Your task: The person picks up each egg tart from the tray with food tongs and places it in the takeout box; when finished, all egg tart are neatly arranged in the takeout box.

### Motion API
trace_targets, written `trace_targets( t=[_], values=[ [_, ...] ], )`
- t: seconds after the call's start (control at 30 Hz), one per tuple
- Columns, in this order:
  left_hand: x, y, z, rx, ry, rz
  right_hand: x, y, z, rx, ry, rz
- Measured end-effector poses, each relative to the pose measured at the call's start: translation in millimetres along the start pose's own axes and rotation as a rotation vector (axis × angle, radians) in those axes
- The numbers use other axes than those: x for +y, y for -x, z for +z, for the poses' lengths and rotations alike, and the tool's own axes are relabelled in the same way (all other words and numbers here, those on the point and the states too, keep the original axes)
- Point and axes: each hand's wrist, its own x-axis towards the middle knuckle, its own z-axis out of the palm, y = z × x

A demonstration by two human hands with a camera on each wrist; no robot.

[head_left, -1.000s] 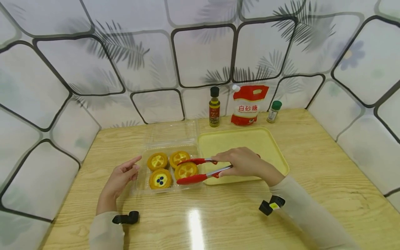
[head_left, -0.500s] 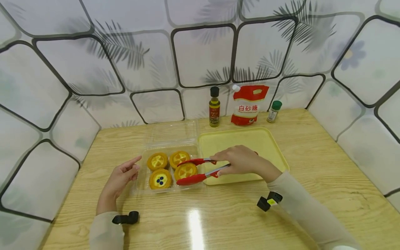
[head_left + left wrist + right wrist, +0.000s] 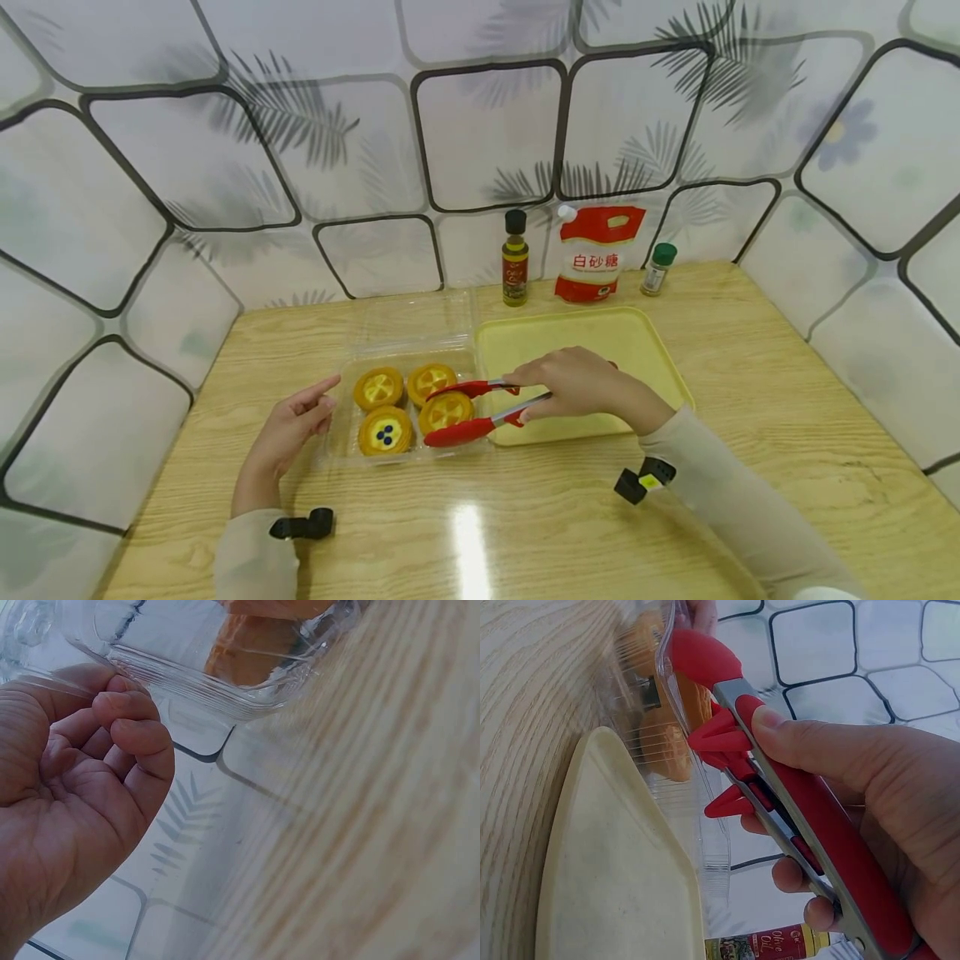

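Observation:
My right hand [image 3: 573, 383] grips red-and-steel tongs [image 3: 810, 817], thumb on one arm and fingers curled round the other. The tongs' red tips stand on either side of the front-right egg tart [image 3: 447, 410]; whether both touch it I cannot tell. That tart sits in a clear plastic box [image 3: 225, 690] with other tarts, one of them topped with dark blue berries [image 3: 385, 432]. At the box's left edge, my left hand [image 3: 90, 772] pinches the rim between thumb and index finger, its other fingers curled. The box's lid [image 3: 412, 321] lies folded back behind it.
A pale yellow tray [image 3: 630, 342] lies right of the box, under my right hand. Along the back wall stand an olive oil bottle [image 3: 514, 262], a red-and-white sugar pouch [image 3: 598, 254] and a green-capped jar [image 3: 657, 269]. The wooden table [image 3: 570, 517] extends in front.
My right hand and wrist have shifted slightly left and up, with the tongs still round the same tart. The left hand and the box have not visibly moved.

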Motion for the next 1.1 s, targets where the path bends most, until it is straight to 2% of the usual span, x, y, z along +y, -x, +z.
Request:
trace_targets(
  t=[0.4, 0.6, 1.1],
  values=[
    [-2.2, 0.8, 0.3, -0.003, -0.002, 0.018, -1.9, -1.8, -4.1, -0.039, -0.020, 0.025],
    [-1.5, 0.3, 1.0, 0.007, -0.012, 0.003, -2.4, -3.3, -6.8, -0.056, -0.025, 0.041],
    [-0.6, -0.1, 0.0, 0.003, -0.018, 0.001, -0.6, -2.2, -6.5, -0.054, -0.030, 0.043]
  ],
)
